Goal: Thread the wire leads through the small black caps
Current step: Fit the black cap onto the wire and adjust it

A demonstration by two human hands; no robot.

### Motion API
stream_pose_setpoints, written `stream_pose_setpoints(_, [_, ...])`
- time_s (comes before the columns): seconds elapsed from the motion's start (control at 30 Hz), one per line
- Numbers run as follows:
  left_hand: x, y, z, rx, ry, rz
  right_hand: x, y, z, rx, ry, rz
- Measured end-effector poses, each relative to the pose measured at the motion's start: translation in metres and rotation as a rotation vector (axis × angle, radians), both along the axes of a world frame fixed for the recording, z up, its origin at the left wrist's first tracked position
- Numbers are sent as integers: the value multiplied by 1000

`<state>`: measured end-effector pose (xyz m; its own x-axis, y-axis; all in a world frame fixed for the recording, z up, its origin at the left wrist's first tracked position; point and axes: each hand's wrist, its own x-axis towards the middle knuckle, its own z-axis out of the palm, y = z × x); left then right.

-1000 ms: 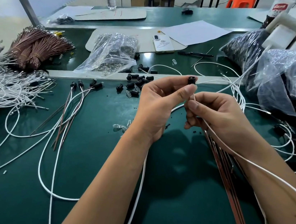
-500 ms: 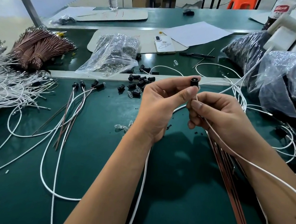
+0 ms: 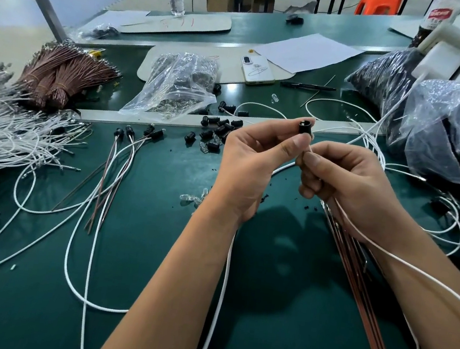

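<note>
Two bare hands meet above a green work table (image 3: 154,252): the left hand (image 3: 249,165) pinches a small black cap (image 3: 305,127) upright between thumb and forefinger, raised over the table's middle. Just beside it, the right hand (image 3: 347,187) curls its fingers around a white wire lead (image 3: 404,260) whose tip points up at the cap's underside; loose black caps (image 3: 220,127) lie scattered behind

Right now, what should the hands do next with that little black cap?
Probably push the white wire further up through the cap. The left hand pinches the cap, and the right hand pinches the wire just below it.
</note>
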<state>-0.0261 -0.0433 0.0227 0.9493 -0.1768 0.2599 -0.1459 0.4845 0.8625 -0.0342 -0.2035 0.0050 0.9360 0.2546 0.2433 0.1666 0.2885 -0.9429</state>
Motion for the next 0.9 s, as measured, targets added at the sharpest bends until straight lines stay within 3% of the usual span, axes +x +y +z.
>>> stream_pose_setpoints(0.9, [3, -10, -10, -22, 76, 165, 4, -4, -1, -24, 133, 50])
